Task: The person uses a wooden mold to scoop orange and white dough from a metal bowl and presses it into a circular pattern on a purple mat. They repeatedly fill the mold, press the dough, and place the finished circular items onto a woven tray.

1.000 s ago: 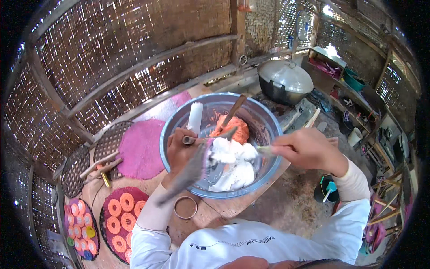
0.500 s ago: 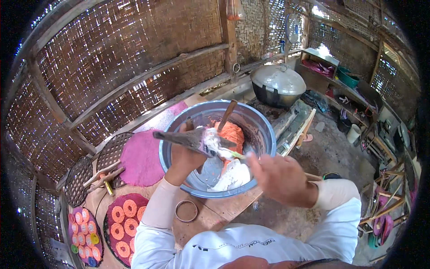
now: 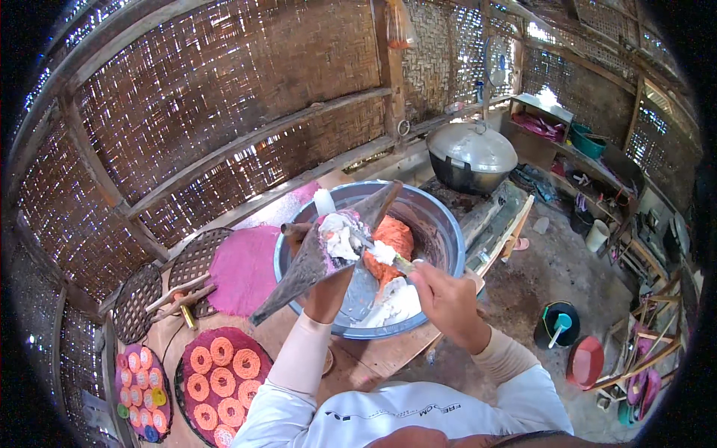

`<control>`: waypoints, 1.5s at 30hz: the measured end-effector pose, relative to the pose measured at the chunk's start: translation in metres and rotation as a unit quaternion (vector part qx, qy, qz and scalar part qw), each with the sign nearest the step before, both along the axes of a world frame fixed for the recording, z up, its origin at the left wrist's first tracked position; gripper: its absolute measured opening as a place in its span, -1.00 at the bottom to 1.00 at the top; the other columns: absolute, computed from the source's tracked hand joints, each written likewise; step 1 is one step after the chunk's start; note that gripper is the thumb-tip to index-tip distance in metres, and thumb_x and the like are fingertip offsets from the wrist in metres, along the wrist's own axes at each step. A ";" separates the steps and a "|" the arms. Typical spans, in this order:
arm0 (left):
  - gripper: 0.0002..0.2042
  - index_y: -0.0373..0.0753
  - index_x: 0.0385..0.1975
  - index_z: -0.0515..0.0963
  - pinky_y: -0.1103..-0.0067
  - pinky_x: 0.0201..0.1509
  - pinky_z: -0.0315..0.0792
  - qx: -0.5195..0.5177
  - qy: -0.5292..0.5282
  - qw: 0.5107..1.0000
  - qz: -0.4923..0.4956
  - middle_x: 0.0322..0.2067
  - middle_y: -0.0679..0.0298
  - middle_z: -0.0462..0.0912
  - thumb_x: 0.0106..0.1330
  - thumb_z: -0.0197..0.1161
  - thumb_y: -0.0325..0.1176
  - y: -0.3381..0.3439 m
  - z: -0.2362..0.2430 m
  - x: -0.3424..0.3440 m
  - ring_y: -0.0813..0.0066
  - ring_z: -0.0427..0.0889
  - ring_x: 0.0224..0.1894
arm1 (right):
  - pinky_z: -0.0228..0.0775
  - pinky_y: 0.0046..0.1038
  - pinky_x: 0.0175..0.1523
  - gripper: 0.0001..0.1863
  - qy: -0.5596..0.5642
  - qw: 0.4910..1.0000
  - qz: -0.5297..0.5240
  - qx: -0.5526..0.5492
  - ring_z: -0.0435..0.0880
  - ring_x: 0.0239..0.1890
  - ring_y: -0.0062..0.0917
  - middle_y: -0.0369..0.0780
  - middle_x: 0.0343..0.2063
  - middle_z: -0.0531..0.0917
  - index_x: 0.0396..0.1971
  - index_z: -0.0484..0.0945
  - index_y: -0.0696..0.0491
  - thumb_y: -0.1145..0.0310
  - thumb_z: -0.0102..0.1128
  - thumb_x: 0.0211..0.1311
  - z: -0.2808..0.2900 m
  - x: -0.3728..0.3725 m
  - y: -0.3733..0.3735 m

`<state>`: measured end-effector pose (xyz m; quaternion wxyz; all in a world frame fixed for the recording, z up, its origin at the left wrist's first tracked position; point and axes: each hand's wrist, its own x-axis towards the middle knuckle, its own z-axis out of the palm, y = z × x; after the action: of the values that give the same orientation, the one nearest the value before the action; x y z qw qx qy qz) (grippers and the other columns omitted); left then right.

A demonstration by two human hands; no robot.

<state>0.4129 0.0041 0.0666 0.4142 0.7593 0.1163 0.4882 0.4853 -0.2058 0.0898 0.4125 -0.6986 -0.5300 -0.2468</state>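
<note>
At eight o'clock on the basin (image 3: pixel 377 330), left hand (image 3: pixel 329 293) sits behind wooden tool (image 3: pixel 293 278); fingers hidden, grip unclear. At four, right hand (image 3: pixel 449 302) has fingers curled round utensil (image 3: pixel 404 263).

Wooden tool (image 3: pixel 300 275) swung diagonal, right fingers (image 3: pixel 429 285) nearer

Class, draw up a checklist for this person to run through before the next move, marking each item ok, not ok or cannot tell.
1. Wooden piece held above the basin: ok.
2. Left hand gripping it firmly: cannot tell; the fingers are mostly hidden.
3. Right hand holding the utensil: ok, by its handle.
4. Utensil free of white dough: not ok; some clings to its front end.
5. White dough available in the basin: ok, beside the orange dough.
</note>
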 end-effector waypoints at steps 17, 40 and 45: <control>-0.76 -0.21 -0.29 0.44 0.72 -0.36 0.22 -0.193 -0.282 0.933 -0.113 -0.35 0.30 0.45 0.12 0.16 -0.23 0.042 0.066 -0.117 0.57 0.38 -0.40 | 0.41 -0.28 -0.50 -0.83 -0.183 0.836 0.016 -0.518 0.64 -0.55 -0.34 -0.17 -0.62 0.62 -0.59 0.61 0.02 0.30 0.06 -0.07 -0.030 0.061 0.046; -0.68 -0.20 -0.36 0.48 0.44 -0.16 0.38 0.095 0.202 0.928 0.298 -0.40 0.22 0.52 -0.04 0.36 -0.18 -0.047 0.005 -0.400 0.28 0.50 -0.27 | 0.24 -0.60 -0.63 -0.49 0.592 0.574 0.531 -0.194 0.32 -0.61 -0.68 -0.25 -0.48 0.44 0.05 0.21 0.07 0.00 -0.25 0.28 0.008 -0.252 0.109; -0.57 -0.26 -0.37 0.51 0.43 -0.22 0.37 0.130 0.291 0.901 0.293 -0.41 0.18 0.55 -0.22 0.45 -0.16 -0.076 0.013 -0.453 0.23 0.53 -0.30 | 0.16 -0.34 0.12 -0.25 0.209 0.791 0.548 -0.174 0.35 0.02 -0.31 0.03 -0.01 0.31 0.20 -0.08 0.26 0.23 0.06 0.13 0.024 -0.302 0.107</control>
<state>-0.0403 -0.0719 0.0791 0.0979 0.8463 0.3846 0.3553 0.1835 -0.0987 0.1133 0.4506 -0.3857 -0.7587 0.2694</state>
